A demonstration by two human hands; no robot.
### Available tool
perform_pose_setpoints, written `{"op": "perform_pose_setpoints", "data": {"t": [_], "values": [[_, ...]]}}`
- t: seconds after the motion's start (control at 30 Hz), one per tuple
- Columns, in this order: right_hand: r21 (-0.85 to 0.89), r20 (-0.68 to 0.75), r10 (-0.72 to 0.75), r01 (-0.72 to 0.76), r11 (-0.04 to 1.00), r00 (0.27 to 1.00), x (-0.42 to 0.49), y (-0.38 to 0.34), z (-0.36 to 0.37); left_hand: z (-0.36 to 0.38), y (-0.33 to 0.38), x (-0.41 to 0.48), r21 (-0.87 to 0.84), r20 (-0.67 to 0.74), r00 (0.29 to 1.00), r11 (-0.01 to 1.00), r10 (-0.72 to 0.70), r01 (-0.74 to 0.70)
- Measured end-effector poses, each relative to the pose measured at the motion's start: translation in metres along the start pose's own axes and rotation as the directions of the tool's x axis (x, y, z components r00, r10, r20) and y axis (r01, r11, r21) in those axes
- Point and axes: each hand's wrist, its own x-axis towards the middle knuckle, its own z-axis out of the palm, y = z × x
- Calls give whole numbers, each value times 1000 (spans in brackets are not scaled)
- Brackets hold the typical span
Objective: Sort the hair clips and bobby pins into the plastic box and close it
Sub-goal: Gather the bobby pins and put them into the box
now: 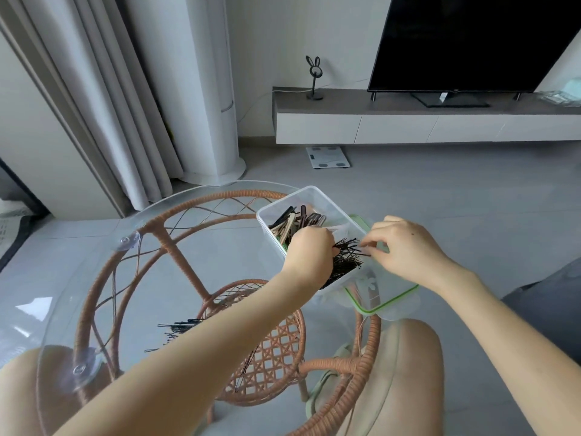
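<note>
A clear plastic box stands on the far right part of the round glass table. Its far end holds several black, brown and beige hair clips. Its near end holds a heap of black bobby pins. My left hand is inside the box, fingers closed on a bunch of those pins. My right hand is at the box's right rim, pinching the pins' tips. The green-rimmed lid lies under the box's near right side. More bobby pins lie loose on the glass near my left forearm.
The glass top rests on a wicker frame with suction cups. My knees sit under the table's near edge. A TV unit, a white column and curtains stand far behind; a dark sofa edge is at the right.
</note>
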Motion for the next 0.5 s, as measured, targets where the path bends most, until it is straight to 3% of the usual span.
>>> {"op": "perform_pose_setpoints", "data": {"t": [0.2,0.33,0.5], "values": [[-19,65,24,-23,1000,998,0,-2,3,11,4,4,185,127,992,982,8,-32],[-72,87,52,-45,996,995,-1,-5,4,0,8,7,175,250,968,983,3,-48],[-106,-29,21,-24,994,999,-3,-15,2,-20,6,5,187,388,920,973,54,-136]]}}
